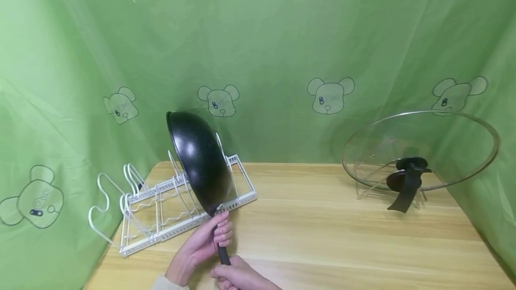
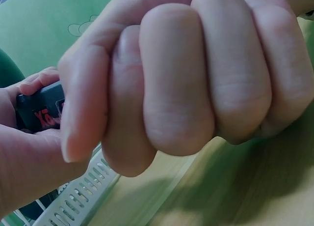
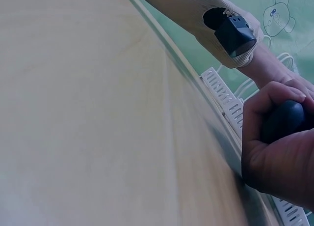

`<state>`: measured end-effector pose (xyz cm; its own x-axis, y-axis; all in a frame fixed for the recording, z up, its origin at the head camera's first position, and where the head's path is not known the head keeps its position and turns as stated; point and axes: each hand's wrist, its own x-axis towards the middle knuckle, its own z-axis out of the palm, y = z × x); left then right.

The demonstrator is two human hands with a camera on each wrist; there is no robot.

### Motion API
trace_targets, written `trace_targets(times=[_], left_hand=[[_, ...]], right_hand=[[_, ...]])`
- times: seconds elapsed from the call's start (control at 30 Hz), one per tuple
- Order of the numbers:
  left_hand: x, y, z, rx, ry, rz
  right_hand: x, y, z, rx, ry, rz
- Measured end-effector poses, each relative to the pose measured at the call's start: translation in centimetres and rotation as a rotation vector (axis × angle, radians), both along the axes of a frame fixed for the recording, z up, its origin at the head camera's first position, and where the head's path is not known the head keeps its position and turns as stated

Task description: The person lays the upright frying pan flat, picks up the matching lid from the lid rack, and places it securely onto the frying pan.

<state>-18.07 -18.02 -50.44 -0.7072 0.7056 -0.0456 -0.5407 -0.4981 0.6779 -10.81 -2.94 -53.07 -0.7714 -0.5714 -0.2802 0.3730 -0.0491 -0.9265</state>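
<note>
A black wok [image 1: 199, 160] stands tipped on its side over the right part of a white wire rack [image 1: 177, 232], its rounded underside turned right. Its black handle [image 1: 223, 254] points down toward me. My left hand [image 1: 209, 238] grips the handle close to the wok, with fingers curled around it. Lower down, my right hand [image 1: 239, 274] holds the handle's end. In the left wrist view, the right hand [image 2: 179, 83] fills the foreground, and red lettering shows on the handle [image 2: 44, 105]. The handle's rounded tip [image 3: 284, 122] pokes out of the right fist in the right wrist view.
At the right, a large glass lid [image 1: 372, 155] with a black knob leans on a small wire stand [image 1: 363, 191]. White wire dividers [image 1: 133, 178] rise from the rack's left part. Green curtain [image 1: 274, 57] encloses the wooden table [image 1: 322, 236] behind and at both sides.
</note>
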Motion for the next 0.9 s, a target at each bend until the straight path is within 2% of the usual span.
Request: trace_targets(times=[0.17, 0.6, 0.9], left_hand=[[-0.06, 0.06, -0.09, 0.002, 0.011, 0.0], [0.04, 0.22, 0.0, 0.004, -0.013, 0.025], [0.07, 0.25, -0.06, 0.009, -0.028, 0.027]], right_hand=[[-0.1, 0.07, -0.17, 0.004, 0.018, 0.02], [-0.38, 0.33, -0.34, 0.0, 0.039, 0.057], [-0.3, 0.41, -0.13, 0.003, 0.059, 0.048]])
